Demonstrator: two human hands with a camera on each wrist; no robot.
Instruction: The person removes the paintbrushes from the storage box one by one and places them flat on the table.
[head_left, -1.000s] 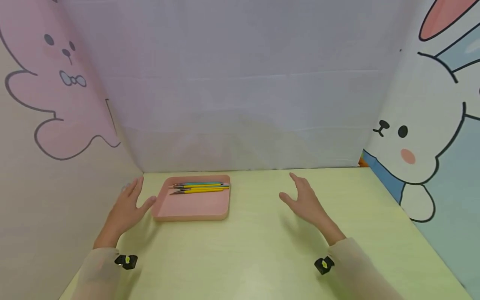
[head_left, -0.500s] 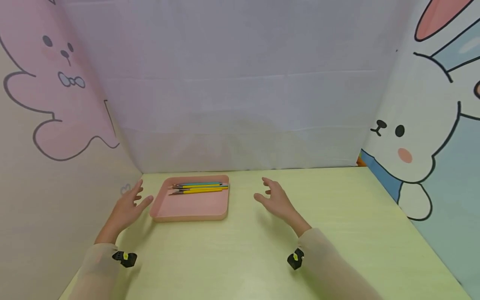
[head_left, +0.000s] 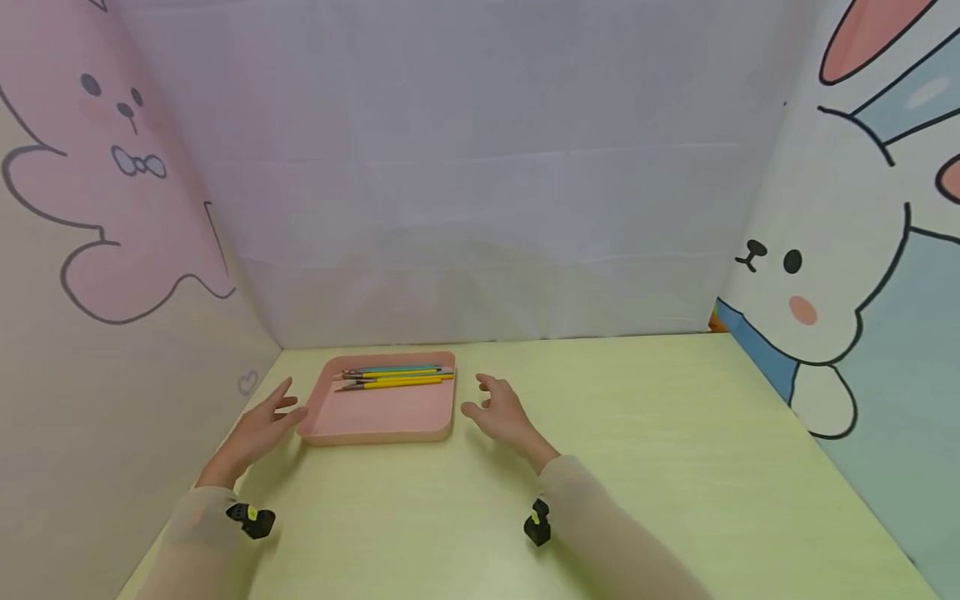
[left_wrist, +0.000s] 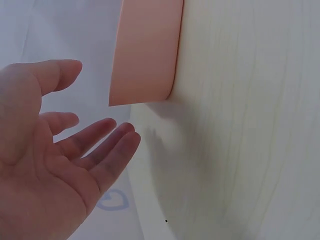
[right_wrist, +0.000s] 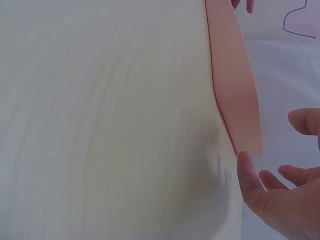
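A shallow pink tray (head_left: 390, 417) lies on the table's left half. Along its far side rest several thin paintbrushes (head_left: 397, 382), some with yellow handles and some teal. My left hand (head_left: 260, 433) hovers beside the tray's left edge, fingers loosely extended and thumb near the rim. In the left wrist view a gap shows between its fingers and the tray's outer wall (left_wrist: 145, 55). Just off the tray's right edge is my right hand (head_left: 501, 414), palm turned toward it, fingers relaxed and slightly bent. Neither hand holds anything.
The pale yellow-green table (head_left: 645, 450) extends to the right and front. A white cloth wall (head_left: 480, 208) closes off the back. Side walls with a pink cartoon animal (head_left: 142, 208) and a white rabbit (head_left: 832, 275) flank the table.
My right hand has moved left across the table to the tray's right side. The left hand has shifted slightly and lowered a little beside the left edge. The tray and brushes stay put.
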